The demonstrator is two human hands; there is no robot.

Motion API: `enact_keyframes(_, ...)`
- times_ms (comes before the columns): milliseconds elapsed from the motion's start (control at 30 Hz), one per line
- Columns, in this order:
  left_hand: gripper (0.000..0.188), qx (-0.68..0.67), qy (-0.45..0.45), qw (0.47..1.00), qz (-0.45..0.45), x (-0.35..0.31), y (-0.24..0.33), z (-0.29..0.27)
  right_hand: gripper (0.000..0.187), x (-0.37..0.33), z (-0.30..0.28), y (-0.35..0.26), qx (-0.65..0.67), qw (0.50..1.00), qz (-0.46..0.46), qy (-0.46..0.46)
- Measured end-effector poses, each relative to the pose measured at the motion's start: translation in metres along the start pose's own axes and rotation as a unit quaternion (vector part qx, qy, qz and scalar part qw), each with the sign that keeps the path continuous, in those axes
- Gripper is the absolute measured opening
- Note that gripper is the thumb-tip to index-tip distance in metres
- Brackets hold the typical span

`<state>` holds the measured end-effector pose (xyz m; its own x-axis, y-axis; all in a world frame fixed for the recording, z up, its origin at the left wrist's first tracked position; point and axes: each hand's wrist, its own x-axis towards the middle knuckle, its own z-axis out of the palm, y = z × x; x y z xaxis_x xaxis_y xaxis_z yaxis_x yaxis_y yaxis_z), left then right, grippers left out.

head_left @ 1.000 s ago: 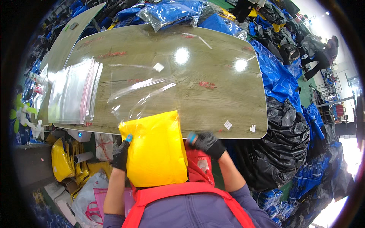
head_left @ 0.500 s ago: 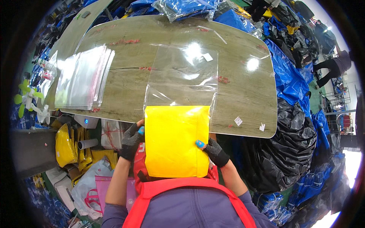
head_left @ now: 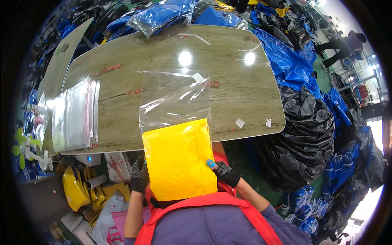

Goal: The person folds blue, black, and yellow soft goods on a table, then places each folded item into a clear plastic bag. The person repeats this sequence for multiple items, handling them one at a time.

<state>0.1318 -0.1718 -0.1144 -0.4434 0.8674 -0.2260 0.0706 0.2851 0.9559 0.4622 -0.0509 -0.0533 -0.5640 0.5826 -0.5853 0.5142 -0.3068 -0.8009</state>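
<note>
Fingers of right hand (head_left: 225, 172) pinch yellow packet (head_left: 179, 161); left hand's (head_left: 139, 175) too hidden to tell; keep clear bag (head_left: 175, 98) flat.

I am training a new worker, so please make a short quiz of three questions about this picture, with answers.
1. Choose: what colour is the flat item between the left hand and the right hand? A) red B) blue C) yellow
2. True or false: a stack of clear sleeves lies at the left end of the table.
3. Fill in: the right hand's thumb shows ____ at its tip.

Key: 1 C; 2 true; 3 blue.
</note>
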Motion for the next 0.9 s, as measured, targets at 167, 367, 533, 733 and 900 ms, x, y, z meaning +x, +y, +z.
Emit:
enact_keyframes(167,0.03,-0.162,-0.038,0.979,-0.118,0.031,0.038,-0.016,0.049,0.051,-0.035,-0.013,-0.077,0.953,-0.119,0.269)
enact_keyframes(367,0.036,-0.125,-0.124,0.984,0.002,0.046,0.052,0.038,0.078,0.07,-0.002,-0.014,0.138,0.952,-0.261,0.075)
enact_keyframes(533,0.041,-0.047,-0.183,0.982,-0.017,0.017,0.07,0.055,0.088,-0.02,0.029,0.023,0.16,0.98,-0.094,-0.072)
enact_keyframes(733,0.046,-0.005,-0.2,0.98,-0.001,0.009,0.085,0.017,0.058,-0.031,0.021,0.021,0.3,0.947,-0.114,0.024)
enact_keyframes(900,0.05,-0.098,-0.181,0.977,-0.054,-0.006,0.08,0.025,0.059,-0.031,0.002,-0.003,0.04,0.99,-0.055,-0.126)
